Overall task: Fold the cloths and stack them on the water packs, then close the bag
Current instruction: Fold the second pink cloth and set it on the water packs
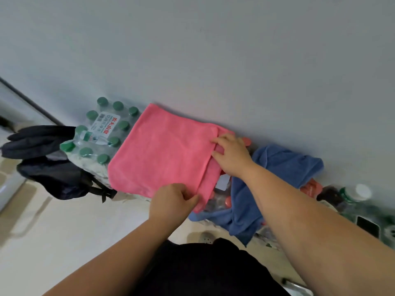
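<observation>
A pink cloth (162,150) lies spread flat over the tops of two water packs that stand side by side on the floor (64,231), tight against the grey wall (213,50). It covers the right part of the green-capped water pack (96,133) and most of the red-capped water pack (222,201). Its far edge runs along the wall, its near edge overhangs the packs' front edge, and its right end is turned over into a narrow folded strip. The left hand (171,201) pinches the near edge of the cloth beside that strip, fingers curled around the fabric. The right hand (232,154) holds the strip at the far right corner, fingers bent over the fold — thumb hidden. Open room lies on the near side, over the pale floor; the wall closes the far side. A crumpled blue cloth (284,163) is heaped over the right edge of the red-capped pack, under the right forearm and touching the pink cloth's right end. A dark bag (55,180) slumps on the floor against the left edge of the green-capped pack, with dark fabric (38,139) piled on it. Farther right along the wall stand a white-capped bottle (361,192) and some blurred small items.
</observation>
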